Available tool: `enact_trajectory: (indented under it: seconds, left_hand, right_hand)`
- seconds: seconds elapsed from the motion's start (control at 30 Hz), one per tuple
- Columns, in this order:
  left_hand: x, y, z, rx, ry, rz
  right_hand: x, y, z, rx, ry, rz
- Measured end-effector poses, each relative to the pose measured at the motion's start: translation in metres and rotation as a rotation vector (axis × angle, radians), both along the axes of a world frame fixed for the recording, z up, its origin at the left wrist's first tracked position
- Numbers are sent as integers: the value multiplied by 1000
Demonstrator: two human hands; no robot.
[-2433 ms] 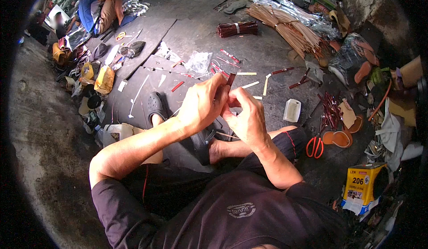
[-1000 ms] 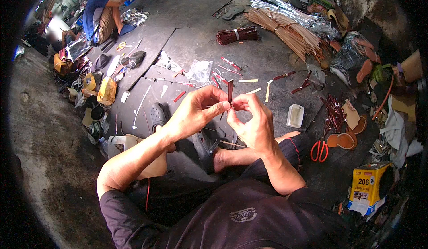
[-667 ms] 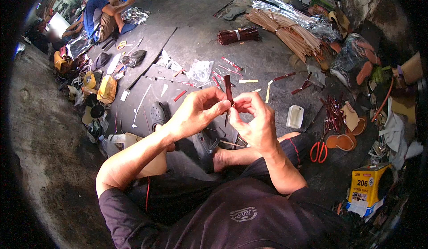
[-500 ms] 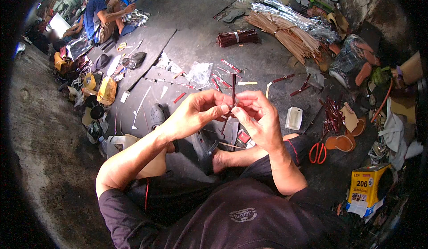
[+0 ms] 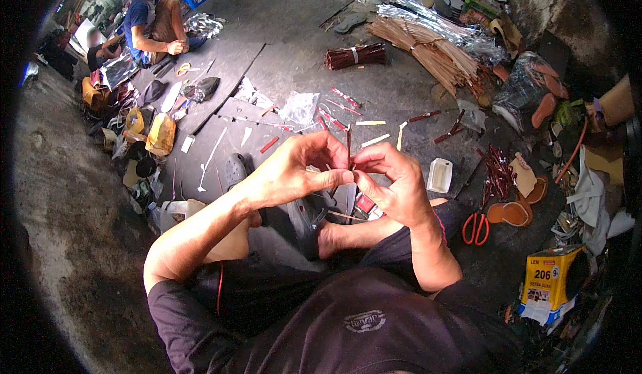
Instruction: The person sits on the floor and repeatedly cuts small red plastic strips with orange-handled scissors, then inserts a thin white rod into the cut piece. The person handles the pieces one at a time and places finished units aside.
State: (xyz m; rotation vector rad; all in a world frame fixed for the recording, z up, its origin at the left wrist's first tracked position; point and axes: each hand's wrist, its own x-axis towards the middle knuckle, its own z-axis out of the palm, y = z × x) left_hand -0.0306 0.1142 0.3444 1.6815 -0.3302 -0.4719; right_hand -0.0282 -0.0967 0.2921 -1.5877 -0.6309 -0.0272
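A thin dark red strip (image 5: pixel 348 145) stands upright between my hands, held above the floor. My left hand (image 5: pixel 301 166) pinches it with thumb and curled fingers. From the other side, my right hand (image 5: pixel 396 181) grips the same strip, its thumb and fingertips meeting the left thumb. The strip's lower part is mostly hidden by my fingers. Just beyond my hands lie short red strips (image 5: pixel 269 145), pale yellow strips (image 5: pixel 374 140) and a clear plastic bag (image 5: pixel 299 108). A small red box (image 5: pixel 365 203) sits below my fingers, near my bare foot.
To the right are a white tray (image 5: pixel 439 176), orange-handled scissors (image 5: pixel 475 229), a heap of dark red strips (image 5: pixel 500 173), brown soles (image 5: pixel 511 213) and a yellow tin (image 5: pixel 547 284). Farther off lie a dark red bundle (image 5: pixel 356 56) and a tan bundle (image 5: pixel 435 49). Another person (image 5: pixel 144 29) sits upper left.
My right hand has dropped slightly, and my thumbs have come together on the strip. A pale yellow strip behind the hand now shows. The other person's arm has lowered.
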Motion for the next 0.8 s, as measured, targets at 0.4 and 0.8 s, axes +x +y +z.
enact_trajectory:
  seconds: [0.4, 0.8]
  left_hand:
    - [2, 6, 6, -95, 190, -65]
    - [0, 0, -11, -273, 388, 12]
  right_hand:
    - [-1, -3, -3, 197, 227, 178]
    - [6, -4, -7, 261, 257, 117]
